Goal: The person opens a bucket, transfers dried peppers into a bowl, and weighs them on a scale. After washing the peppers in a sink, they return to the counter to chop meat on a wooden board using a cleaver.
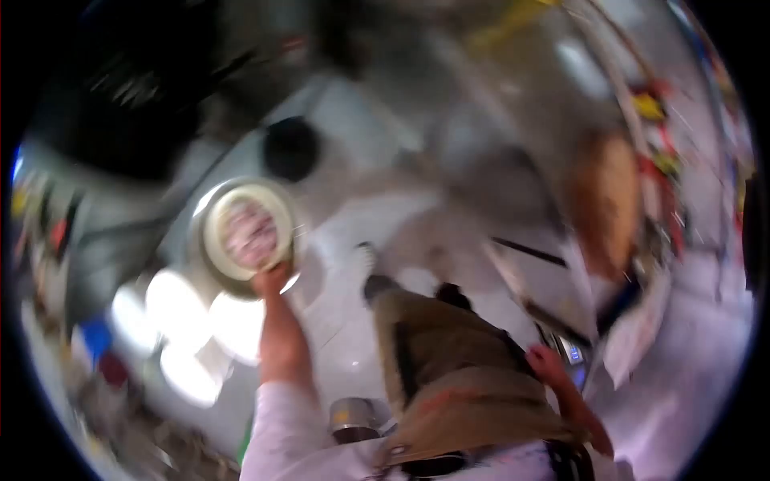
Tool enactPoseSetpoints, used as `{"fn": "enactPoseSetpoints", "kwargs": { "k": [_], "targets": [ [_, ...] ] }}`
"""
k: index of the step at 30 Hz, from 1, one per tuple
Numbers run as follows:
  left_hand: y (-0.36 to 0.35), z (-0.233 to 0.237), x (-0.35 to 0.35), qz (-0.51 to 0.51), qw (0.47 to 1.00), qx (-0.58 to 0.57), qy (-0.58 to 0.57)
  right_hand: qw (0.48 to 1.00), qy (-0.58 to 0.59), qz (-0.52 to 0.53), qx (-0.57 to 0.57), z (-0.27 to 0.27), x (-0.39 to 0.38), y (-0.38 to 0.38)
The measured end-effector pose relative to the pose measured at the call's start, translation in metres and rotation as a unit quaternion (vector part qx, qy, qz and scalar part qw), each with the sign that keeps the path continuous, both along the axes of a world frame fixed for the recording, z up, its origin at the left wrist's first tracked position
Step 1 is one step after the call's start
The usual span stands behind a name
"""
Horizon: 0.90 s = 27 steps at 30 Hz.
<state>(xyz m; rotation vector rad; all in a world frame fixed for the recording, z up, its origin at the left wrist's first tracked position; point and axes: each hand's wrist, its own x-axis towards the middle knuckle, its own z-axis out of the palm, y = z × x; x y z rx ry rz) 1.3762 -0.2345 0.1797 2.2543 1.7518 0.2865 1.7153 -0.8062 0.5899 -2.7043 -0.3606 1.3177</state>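
Observation:
My left hand (271,278) reaches forward with bent fingers closed at the near rim of a pale round plate (212,240). Pink and white food, blurred, lies in the middle of the plate (250,232). Around and under the plate shows a wider metallic round edge (200,210). My right hand (547,365) hangs low at my side, beside the brown apron (465,361), with its fingers smeared by motion. Near it is a small device with a lit screen (572,353).
Several bright white plates (175,309) are at the left, close to my forearm. A black round object (291,149) sits past the held plate. A metal pot (354,418) stands low near my left side. At the right is a brown rounded surface (607,204).

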Motion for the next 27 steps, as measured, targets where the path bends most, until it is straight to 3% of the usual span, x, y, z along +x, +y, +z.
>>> {"fn": "enactPoseSetpoints", "kwargs": {
  "k": [2,4,6,8,11,12,13,19,20,21,23,24,27],
  "targets": [
    [0.018,-0.028,-0.021,-0.024,0.98,-0.169,-0.099,0.999,0.008,-0.053,0.004,-0.004,-0.006,-0.002],
    [0.042,-0.068,-0.035,0.047,0.889,-0.378,-0.254,0.998,-0.051,-0.004,0.026,0.005,-0.008,0.017],
    [0.048,-0.086,-0.042,0.088,0.816,-0.486,-0.299,0.989,-0.097,-0.081,0.07,0.009,-0.02,0.029],
    [0.046,-0.079,-0.049,0.055,0.837,-0.461,-0.288,0.992,-0.018,-0.11,0.056,0.029,-0.022,0.048],
    [0.056,-0.051,-0.054,0.003,0.899,-0.346,-0.267,0.996,-0.006,-0.067,0.06,0.028,-0.032,0.048],
    [0.061,-0.039,-0.054,0.143,0.785,-0.419,-0.434,0.996,-0.022,-0.055,0.069,0.027,-0.034,0.045],
    [0.058,-0.028,-0.063,0.271,0.617,-0.468,-0.572,0.995,-0.019,-0.07,0.073,0.028,-0.031,0.041],
    [0.008,0.024,-0.077,0.119,0.834,-0.365,-0.396,0.987,-0.06,-0.111,0.097,0.026,-0.018,0.009],
    [0.004,0.044,-0.074,0.287,0.6,-0.438,-0.605,0.985,-0.067,-0.118,0.107,0.027,-0.015,0.005],
    [-0.01,0.072,-0.062,0.317,0.551,-0.426,-0.644,0.982,-0.075,-0.126,0.117,0.028,-0.01,0.0],
    [-0.017,0.099,-0.065,0.322,0.556,-0.446,-0.623,0.975,-0.105,-0.121,0.154,0.035,0.005,-0.004],
    [-0.033,0.149,-0.043,0.248,0.68,-0.424,-0.545,0.97,-0.119,-0.12,0.173,0.04,0.015,-0.006],
    [-0.075,0.256,0.016,0.184,0.746,-0.423,-0.48,0.953,-0.193,-0.123,0.199,0.07,0.062,-0.002]
  ]
}}
